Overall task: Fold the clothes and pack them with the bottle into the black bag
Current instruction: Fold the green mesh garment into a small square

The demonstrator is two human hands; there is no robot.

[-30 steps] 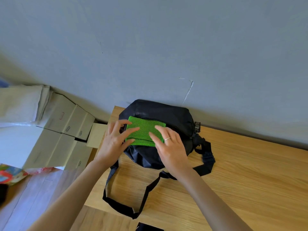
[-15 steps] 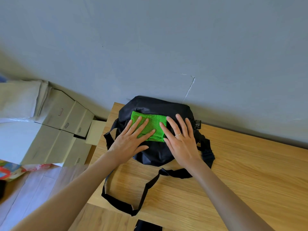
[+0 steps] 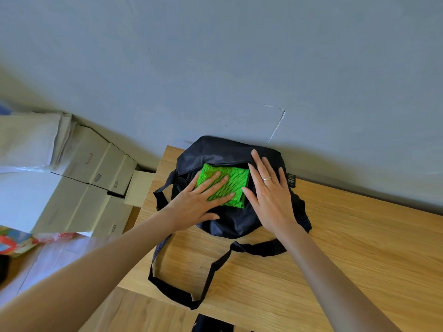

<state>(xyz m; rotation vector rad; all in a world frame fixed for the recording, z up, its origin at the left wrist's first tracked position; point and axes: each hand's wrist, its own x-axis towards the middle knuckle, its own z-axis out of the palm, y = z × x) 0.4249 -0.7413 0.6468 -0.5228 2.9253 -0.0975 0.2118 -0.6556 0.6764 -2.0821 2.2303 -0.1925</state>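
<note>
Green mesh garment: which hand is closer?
Left. Left hand lies flat on the green mesh garment; right hand rests on the black bag beside its right edge.

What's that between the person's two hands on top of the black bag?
In the head view, a folded green mesh garment lies between them on the black bag. The left hand presses flat on it; the right hand rests beside it.

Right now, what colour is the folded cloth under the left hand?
Bright green mesh cloth, dotted with small holes, shown in the head view.

left hand [image 3: 195, 203]: fingers straight, palm down | right hand [image 3: 268, 195]: fingers spread flat
</note>
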